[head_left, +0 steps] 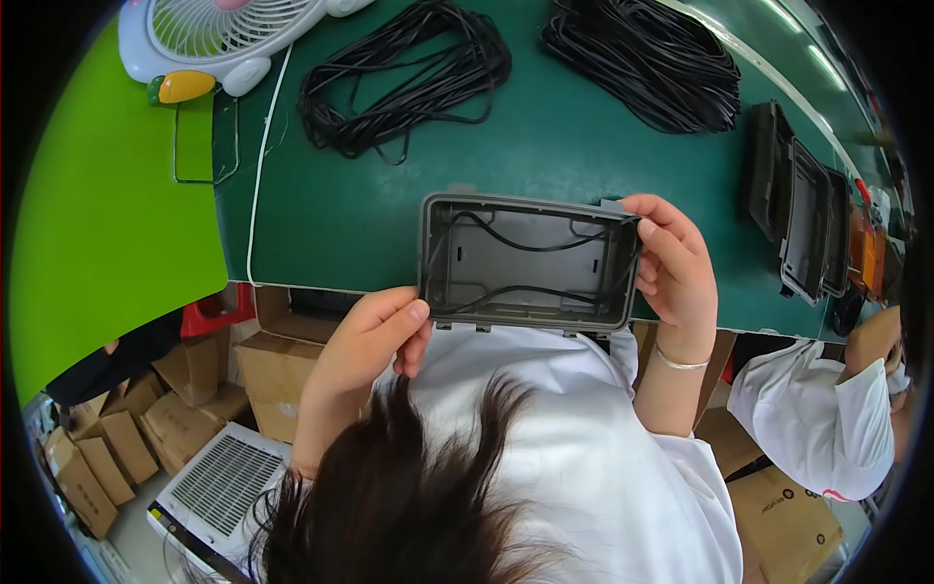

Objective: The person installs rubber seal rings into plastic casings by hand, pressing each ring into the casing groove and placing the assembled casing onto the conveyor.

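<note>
A grey rectangular plastic box point(525, 261) is held between my two hands at the table's front edge, its open side facing up. A thin black rubber cord point(530, 247) runs along its inside, sagging inward from the long sides in two curves. My left hand point(375, 336) pinches the box's lower left corner, thumb on the rim. At the upper right corner, my right hand point(676, 261) is closed on the box, its thumb by the rim where the cord passes. Whether that thumb presses the cord itself, I cannot tell.
Two bundles of black cord, one loose point(409, 73) and one thicker point(647, 63), lie on the green table point(336, 219). Several grey boxes point(803, 209) stand at the right. A fan point(219, 34) is at the upper left. A person in white point(817, 414) is at the right.
</note>
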Tool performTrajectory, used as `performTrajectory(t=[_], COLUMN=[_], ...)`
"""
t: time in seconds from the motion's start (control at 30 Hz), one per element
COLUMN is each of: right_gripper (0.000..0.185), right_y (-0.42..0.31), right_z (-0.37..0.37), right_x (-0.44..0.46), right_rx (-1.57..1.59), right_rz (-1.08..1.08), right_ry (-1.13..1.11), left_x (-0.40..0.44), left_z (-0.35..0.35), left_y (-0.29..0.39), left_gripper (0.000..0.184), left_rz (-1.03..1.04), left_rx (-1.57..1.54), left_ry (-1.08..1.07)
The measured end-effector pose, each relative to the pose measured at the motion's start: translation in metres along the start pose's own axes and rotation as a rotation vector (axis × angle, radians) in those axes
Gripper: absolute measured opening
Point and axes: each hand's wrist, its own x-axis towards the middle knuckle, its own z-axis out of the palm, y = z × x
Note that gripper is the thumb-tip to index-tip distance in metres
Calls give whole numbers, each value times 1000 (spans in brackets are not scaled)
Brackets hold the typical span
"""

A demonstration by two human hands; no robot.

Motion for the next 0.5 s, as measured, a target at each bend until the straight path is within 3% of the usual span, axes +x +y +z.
performTrajectory(t=[0.13,0.4,0.5], right_gripper=[20,18,18], right_y=[-1,1,3], right_z=[0,-4,0], right_x=[-1,0,1], right_rx=[-59,-17,-41], right_rz=[-21,-23,-40], right_ry=[8,-54,29], left_x=[3,-1,-1], left_z=[-2,6,8], left_y=[-3,9,12], left_gripper=[27,26,26], left_rz=[32,-9,-7], left_rx=[-38,72,151], left_ry=[-51,50,81])
